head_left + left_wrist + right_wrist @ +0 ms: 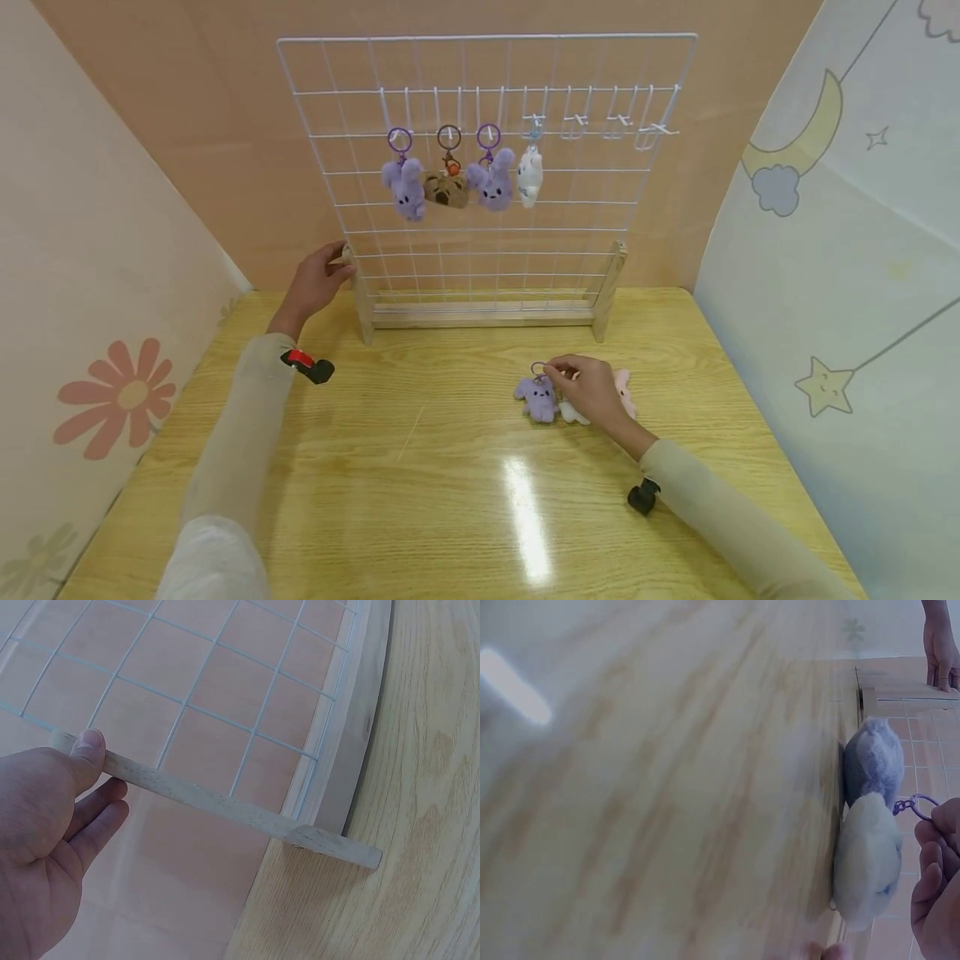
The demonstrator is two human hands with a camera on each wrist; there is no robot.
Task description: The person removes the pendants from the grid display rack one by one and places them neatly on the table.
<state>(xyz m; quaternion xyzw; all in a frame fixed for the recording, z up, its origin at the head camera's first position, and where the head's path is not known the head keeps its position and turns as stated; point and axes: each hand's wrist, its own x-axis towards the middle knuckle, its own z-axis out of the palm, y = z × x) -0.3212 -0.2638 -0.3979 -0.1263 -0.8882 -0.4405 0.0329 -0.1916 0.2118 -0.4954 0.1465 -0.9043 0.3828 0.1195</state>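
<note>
My left hand grips the top of the rack's left wooden post; in the left wrist view the thumb lies on the wooden bar. My right hand pinches the purple ring of a purple plush keychain lying on the table. Beside that plush, partly under the hand, lies a white plush, and a pink plush is to its right. In the right wrist view the ring stands up between finger and thumb, with the purple plush behind the white one.
A white wire grid stands at the back of the table. From its hooks hang two purple plushes, a brown one and a white one. Several bare hooks are at the right.
</note>
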